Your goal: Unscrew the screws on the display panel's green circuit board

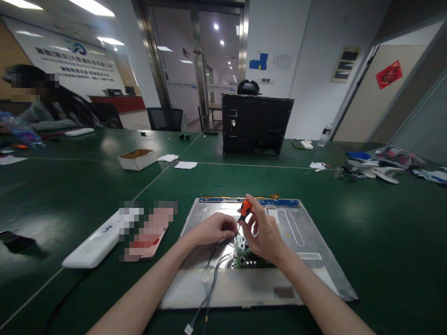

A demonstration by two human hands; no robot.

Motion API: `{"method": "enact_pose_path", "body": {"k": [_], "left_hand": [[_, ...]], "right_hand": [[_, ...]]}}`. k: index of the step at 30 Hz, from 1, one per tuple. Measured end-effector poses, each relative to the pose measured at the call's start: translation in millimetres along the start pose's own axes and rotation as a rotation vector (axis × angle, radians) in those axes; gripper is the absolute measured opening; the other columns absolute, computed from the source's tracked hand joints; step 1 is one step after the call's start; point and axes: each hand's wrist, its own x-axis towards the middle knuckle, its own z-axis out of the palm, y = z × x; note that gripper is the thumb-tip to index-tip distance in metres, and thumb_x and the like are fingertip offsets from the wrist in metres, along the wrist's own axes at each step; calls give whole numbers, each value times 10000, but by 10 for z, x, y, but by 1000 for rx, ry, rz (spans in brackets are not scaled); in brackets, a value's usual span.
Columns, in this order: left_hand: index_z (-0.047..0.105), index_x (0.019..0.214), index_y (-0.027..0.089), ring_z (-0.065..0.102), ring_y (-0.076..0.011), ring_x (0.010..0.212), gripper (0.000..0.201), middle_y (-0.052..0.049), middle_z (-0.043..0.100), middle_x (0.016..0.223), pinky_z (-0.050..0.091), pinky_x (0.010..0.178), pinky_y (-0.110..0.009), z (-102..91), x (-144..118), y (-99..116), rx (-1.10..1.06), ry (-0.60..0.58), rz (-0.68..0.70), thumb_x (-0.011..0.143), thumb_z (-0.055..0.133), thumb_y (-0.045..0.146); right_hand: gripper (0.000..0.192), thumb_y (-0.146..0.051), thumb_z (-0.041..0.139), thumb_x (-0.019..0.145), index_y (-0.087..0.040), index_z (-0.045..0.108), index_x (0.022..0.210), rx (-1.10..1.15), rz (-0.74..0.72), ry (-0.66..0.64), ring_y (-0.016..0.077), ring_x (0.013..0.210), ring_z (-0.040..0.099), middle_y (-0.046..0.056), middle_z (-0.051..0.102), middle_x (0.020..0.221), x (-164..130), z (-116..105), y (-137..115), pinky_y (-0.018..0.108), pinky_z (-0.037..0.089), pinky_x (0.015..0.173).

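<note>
A metal-backed display panel (258,288) lies flat on the green table, with a blue circuit strip (223,200) along its far edge. On its middle sits a green circuit board (240,258), partly covered by my right hand (264,231). That hand is closed around a small orange and black screwdriver (246,209), its shaft pointing down at the board's upper left corner. My left hand (223,228) is curled beside the screwdriver tip, fingers pinched at the board's edge; what they hold is hidden. Dark cables (213,284) run from the board toward me, ending in a white connector (188,329).
Left of the panel lie a white power bank-like block (94,249) and a pink phone (153,232). Farther off are an open box (138,159), a black monitor housing (257,125) and a bottle (325,135). Clutter (377,165) lies right; a person (42,102) sits left.
</note>
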Motion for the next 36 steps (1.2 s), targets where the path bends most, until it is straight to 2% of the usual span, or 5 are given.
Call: {"method": "enact_pose_path", "body": {"k": [14,22,25,29,36], "left_hand": [[636,750,154,561,-139,647,80,16,617,687,445,661,-241,-5,14,-32,-13,-8,-10,700,586,116],[636,741,148,564,-145,648,76,9,616,678,431,637,-237,-11,-5,29,16,-5,-31,700,574,131],[629,722,155,563,-146,653,70,15,611,661,435,646,-238,-10,0,25,19,-8,-22,691,571,131],[631,717,159,567,-148,654,74,13,619,670,433,643,-238,-11,3,32,32,2,-14,681,571,134],[620,685,156,549,-135,622,69,23,595,633,425,612,-222,3,6,21,3,0,-27,668,563,122]], "right_hand": [[607,-185,496,879,-246,242,1428,-17,26,22,100,472,532,-17,611,757,-6,34,11,211,388,434],[294,-339,518,914,-212,447,1170,-144,46,110,95,524,559,-5,634,797,178,-98,-10,211,377,489],[250,-433,488,933,-191,554,929,-336,82,-27,109,540,547,-3,622,686,382,-226,-115,226,333,521],[482,-588,417,927,-199,617,724,-627,152,-272,148,540,560,20,612,582,677,-334,-275,252,257,508],[450,-554,494,893,-203,708,712,-726,225,-468,215,658,626,93,672,663,915,-351,-384,275,317,529]]}}
